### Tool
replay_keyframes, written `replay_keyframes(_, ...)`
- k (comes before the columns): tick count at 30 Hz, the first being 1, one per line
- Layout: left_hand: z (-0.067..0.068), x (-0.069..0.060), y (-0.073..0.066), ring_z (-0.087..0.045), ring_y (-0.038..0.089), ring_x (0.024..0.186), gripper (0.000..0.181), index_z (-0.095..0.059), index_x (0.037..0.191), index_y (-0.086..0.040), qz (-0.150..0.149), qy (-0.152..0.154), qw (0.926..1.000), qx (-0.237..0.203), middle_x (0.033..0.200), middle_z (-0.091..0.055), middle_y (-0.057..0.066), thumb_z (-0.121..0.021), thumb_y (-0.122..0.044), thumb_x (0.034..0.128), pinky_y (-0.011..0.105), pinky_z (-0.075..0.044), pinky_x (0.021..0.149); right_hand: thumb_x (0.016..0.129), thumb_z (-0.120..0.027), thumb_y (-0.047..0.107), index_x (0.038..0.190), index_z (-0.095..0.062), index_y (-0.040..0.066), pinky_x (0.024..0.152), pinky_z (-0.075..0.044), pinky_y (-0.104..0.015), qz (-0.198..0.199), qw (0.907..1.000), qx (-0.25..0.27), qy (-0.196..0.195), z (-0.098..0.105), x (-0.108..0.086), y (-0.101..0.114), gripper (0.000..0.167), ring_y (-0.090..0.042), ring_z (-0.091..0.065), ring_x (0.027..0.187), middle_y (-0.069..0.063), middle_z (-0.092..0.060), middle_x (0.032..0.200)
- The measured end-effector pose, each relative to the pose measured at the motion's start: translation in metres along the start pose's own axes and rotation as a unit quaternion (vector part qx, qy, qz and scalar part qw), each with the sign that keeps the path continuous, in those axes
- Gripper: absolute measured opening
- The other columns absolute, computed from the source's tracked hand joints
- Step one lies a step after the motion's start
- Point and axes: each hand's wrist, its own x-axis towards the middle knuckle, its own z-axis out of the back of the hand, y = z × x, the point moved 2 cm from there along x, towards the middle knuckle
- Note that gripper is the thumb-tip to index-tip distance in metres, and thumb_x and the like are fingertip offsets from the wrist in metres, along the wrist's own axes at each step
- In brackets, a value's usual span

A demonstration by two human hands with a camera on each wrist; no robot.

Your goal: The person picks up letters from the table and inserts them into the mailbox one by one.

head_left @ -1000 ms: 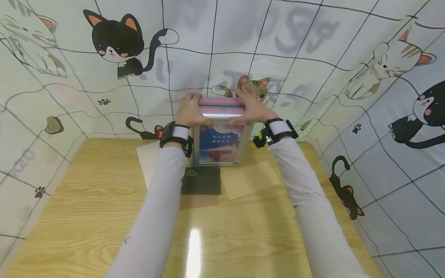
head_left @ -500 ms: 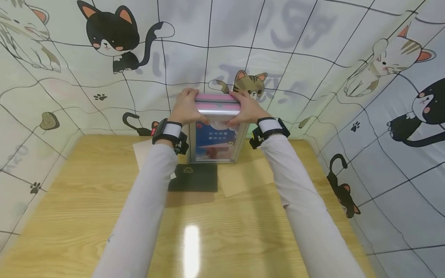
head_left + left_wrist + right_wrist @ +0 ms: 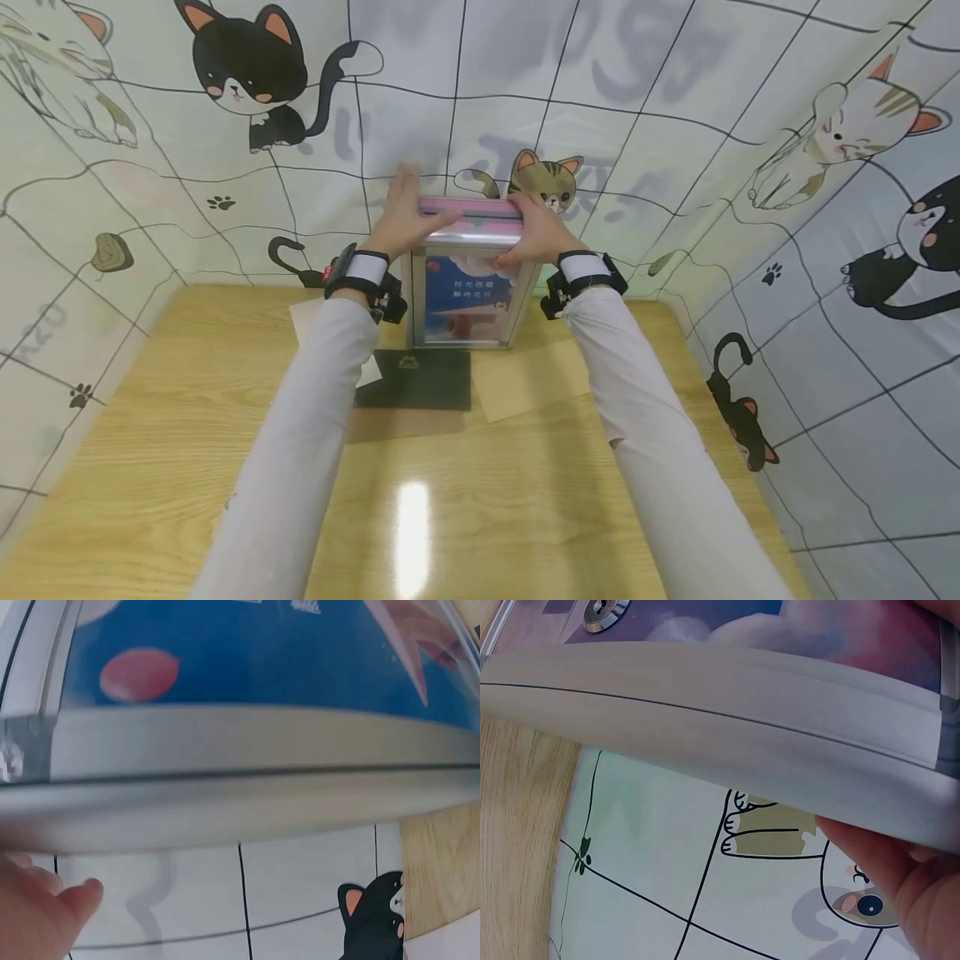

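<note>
A metal-framed letter box (image 3: 468, 297), with a pink and silver top and a blue picture front bearing white characters, stands upright at the back of the table. My left hand (image 3: 401, 218) lies at its upper left corner, fingers stretched out towards the wall and thumb across the top. In the left wrist view, that hand's fingers (image 3: 45, 900) show beside the box's silver edge. My right hand (image 3: 542, 233) grips the upper right corner, thumb on the front and fingers over the top. A round lock (image 3: 604, 612) shows on the box in the right wrist view.
A dark green envelope (image 3: 423, 379) lies before the box, over a brown paper (image 3: 405, 425). To its right is a tan envelope (image 3: 536, 379); pale paper (image 3: 302, 317) lies left, partly under my sleeve. A cat-printed cloth wall (image 3: 420, 75) encloses the wooden table (image 3: 480, 508).
My left hand has loosened from the box's corner: its fingers have straightened away and its thumb has moved from the front up onto the top. My right hand keeps its hold.
</note>
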Motion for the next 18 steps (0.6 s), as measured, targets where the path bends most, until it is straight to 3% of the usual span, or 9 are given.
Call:
replay_keyframes(4, 0.012, -0.005, 0.007, 0.019, 0.015, 0.135, 0.093, 0.008, 0.146, -0.018, 0.020, -0.021, 0.9987, -0.041, 0.149, 0.024, 0.002, -0.045, -0.060, 0.0820, 0.043, -0.008, 0.111, 0.052, -0.083, 0.035, 0.140, -0.028, 0.009, 0.094, -0.038, -0.042, -0.002, 1.0000, -0.002, 0.000, 0.002, -0.002, 0.000, 0.107, -0.027, -0.040, 0.112, -0.011, -0.033, 0.135)
replay_keyframes(8, 0.024, -0.011, 0.024, 0.025, 0.017, 0.133, 0.094, 0.011, 0.145, -0.022, 0.051, -0.030, 0.9974, -0.041, 0.146, 0.030, 0.001, -0.042, -0.066, 0.0803, 0.049, -0.008, 0.110, 0.053, -0.083, 0.034, 0.140, -0.027, 0.009, 0.095, -0.037, -0.043, -0.007, 0.9999, -0.009, -0.002, 0.006, -0.003, 0.001, 0.107, -0.028, -0.040, 0.112, -0.012, -0.033, 0.134)
replay_keyframes(13, 0.034, -0.026, 0.058, 0.025, 0.024, 0.133, 0.097, 0.011, 0.145, -0.021, 0.097, -0.040, 0.9945, -0.005, 0.146, 0.029, 0.004, -0.040, -0.070, 0.0781, 0.056, -0.008, 0.107, 0.053, -0.083, 0.032, 0.141, -0.026, 0.009, 0.096, -0.037, -0.044, -0.007, 0.9999, -0.011, -0.003, 0.005, -0.001, 0.001, 0.107, -0.028, -0.041, 0.112, -0.013, -0.033, 0.134)
replay_keyframes(18, 0.040, -0.044, 0.097, 0.022, 0.032, 0.133, 0.103, 0.011, 0.145, -0.015, 0.132, -0.029, 0.9901, 0.035, 0.146, 0.026, 0.013, -0.042, -0.072, 0.0763, 0.063, -0.007, 0.104, 0.052, -0.083, 0.034, 0.141, -0.027, 0.009, 0.095, -0.038, -0.043, -0.011, 0.9999, -0.008, 0.000, 0.002, -0.002, 0.003, 0.108, -0.028, -0.041, 0.111, -0.013, -0.034, 0.133)
